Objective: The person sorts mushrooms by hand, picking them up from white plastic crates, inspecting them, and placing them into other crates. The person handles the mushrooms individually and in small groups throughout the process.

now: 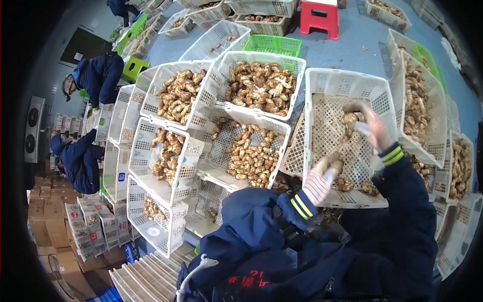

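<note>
Before me a white plastic crate (349, 77) with a lattice bottom holds a few brown-and-cream mushrooms. Inside it, my right hand (373, 130), in a striped knit glove, has a knobbly mushroom (348, 121) between thumb and fingers; the hand is slightly blurred. My left hand (320, 179), gloved alike, reaches over the crate's near left part with its fingers curled. Whether anything sits in those soiled fingertips is hidden. Close to it lie a mushroom (344, 184) and, further right, another mushroom (369, 188) by the near wall.
Left stand stacked crates of mushrooms, among them a full crate (260, 107) and a partly filled crate (245, 181). More mushroom crates (434, 147) rise at right. Beyond are a green basket (272, 45) and a red stool (320, 20). Two co-workers (100, 77) bend over crates far left.
</note>
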Action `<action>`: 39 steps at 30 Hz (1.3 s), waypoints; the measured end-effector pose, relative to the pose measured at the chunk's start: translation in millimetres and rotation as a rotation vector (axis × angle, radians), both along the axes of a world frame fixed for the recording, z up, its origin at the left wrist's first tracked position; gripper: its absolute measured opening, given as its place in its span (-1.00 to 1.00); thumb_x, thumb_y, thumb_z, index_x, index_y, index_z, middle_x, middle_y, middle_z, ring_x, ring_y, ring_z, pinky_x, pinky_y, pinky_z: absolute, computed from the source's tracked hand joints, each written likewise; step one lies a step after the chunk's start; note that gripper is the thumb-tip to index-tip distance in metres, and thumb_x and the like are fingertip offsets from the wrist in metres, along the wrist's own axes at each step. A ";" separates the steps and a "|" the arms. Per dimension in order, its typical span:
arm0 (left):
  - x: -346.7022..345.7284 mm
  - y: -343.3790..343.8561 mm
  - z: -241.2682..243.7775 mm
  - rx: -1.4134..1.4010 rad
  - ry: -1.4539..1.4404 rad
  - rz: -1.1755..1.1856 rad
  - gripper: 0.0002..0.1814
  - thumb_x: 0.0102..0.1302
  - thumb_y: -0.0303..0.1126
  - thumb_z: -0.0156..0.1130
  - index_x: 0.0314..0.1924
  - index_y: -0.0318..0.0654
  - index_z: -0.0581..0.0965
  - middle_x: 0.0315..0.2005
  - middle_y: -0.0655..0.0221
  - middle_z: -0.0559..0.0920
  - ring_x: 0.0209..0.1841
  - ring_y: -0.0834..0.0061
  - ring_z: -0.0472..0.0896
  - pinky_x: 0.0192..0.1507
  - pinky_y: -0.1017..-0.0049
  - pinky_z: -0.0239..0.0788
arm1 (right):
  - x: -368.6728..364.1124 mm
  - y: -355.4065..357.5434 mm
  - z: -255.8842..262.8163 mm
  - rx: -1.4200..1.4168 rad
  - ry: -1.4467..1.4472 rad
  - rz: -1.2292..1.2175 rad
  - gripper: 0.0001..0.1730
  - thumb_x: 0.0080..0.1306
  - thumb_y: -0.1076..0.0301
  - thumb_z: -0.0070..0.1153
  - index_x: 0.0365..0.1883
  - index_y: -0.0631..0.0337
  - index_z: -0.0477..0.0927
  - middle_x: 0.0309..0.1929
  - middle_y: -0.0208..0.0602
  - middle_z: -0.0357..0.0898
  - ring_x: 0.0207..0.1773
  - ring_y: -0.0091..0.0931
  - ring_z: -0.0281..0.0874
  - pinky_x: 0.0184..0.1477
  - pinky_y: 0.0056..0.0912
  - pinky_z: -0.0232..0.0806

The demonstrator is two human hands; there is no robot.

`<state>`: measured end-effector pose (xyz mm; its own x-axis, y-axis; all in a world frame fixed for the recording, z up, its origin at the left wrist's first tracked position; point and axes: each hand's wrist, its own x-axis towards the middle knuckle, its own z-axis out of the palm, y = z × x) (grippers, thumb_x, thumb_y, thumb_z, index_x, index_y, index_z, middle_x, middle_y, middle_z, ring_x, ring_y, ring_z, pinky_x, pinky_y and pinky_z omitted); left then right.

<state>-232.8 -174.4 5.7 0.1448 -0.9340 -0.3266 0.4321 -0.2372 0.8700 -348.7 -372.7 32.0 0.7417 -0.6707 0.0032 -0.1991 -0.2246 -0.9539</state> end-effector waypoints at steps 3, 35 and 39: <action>0.7 9.0 12.8 -0.122 0.452 -0.082 -0.45 0.41 -0.10 0.03 0.22 -0.38 0.33 -0.04 0.25 0.56 -0.07 0.45 0.55 0.01 0.46 0.39 | -17.2 65.9 67.0 0.148 -0.197 0.066 -0.47 0.17 0.35 0.25 0.07 0.35 0.40 0.03 -0.20 0.47 0.15 -0.42 0.38 0.23 -0.32 0.23; -68.8 -13.5 36.7 -0.113 0.139 -0.284 -0.55 0.29 -0.45 0.21 0.14 -0.49 0.40 -0.15 0.25 0.61 -0.18 0.55 0.59 -0.09 0.55 0.46 | -120.4 115.8 34.0 0.300 -0.296 -0.117 -0.31 0.11 0.37 0.25 0.22 0.30 0.34 0.07 -0.30 0.44 0.15 -0.51 0.38 0.21 -0.42 0.25; -57.4 -6.8 47.1 -0.042 0.043 -0.386 -0.63 0.33 -0.36 0.18 0.07 -0.43 0.48 -0.27 0.37 0.63 -0.28 0.65 0.55 -0.17 0.62 0.40 | -119.3 116.2 41.9 0.360 -0.380 -0.057 -0.23 0.11 0.20 0.27 0.26 0.30 0.30 0.12 -0.29 0.41 0.18 -0.50 0.36 0.24 -0.43 0.21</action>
<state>-290.3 -181.2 52.7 -0.2329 -0.9298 -0.2850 0.3543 -0.3541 0.8655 -468.0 -256.5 74.0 0.6956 -0.7179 0.0271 0.1739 0.1317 -0.9759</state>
